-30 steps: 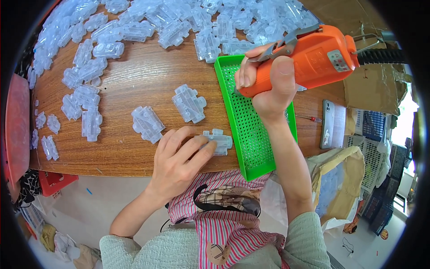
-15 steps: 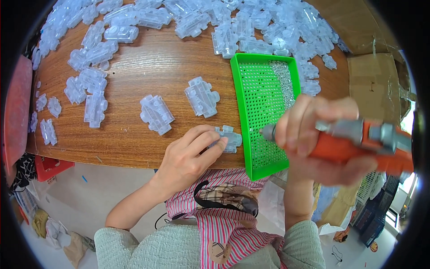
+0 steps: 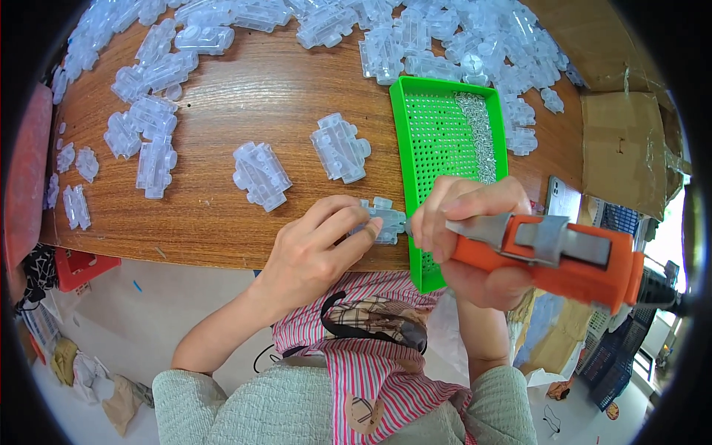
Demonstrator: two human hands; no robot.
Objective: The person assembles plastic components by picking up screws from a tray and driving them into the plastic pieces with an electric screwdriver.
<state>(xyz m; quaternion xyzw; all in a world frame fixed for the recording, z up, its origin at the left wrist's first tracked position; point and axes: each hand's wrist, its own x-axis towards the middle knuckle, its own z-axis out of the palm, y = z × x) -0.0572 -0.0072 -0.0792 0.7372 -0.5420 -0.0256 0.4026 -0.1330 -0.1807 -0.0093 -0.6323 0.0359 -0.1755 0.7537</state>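
My left hand point(image 3: 315, 248) pinches a small clear plastic part point(image 3: 384, 220) against the front edge of the wooden table point(image 3: 245, 104). My right hand point(image 3: 467, 237) grips an orange electric screwdriver point(image 3: 552, 256), held sideways with its tip pointing at that part. Just beyond the tip lies a green perforated tray point(image 3: 437, 148) with a strip of small metal screws point(image 3: 478, 137) along its right side.
Two clear plastic car-shaped shells point(image 3: 259, 176) point(image 3: 340, 147) lie loose mid-table. Heaps of the same clear parts point(image 3: 415, 37) run along the far edge and left side point(image 3: 148, 141). A cardboard box point(image 3: 623, 148) stands at the right, a red crate point(image 3: 78, 267) below the table's left.
My right hand has brought the screwdriver down from above the tray and turned it sideways toward the small part. My left hand has kept hold of the part.
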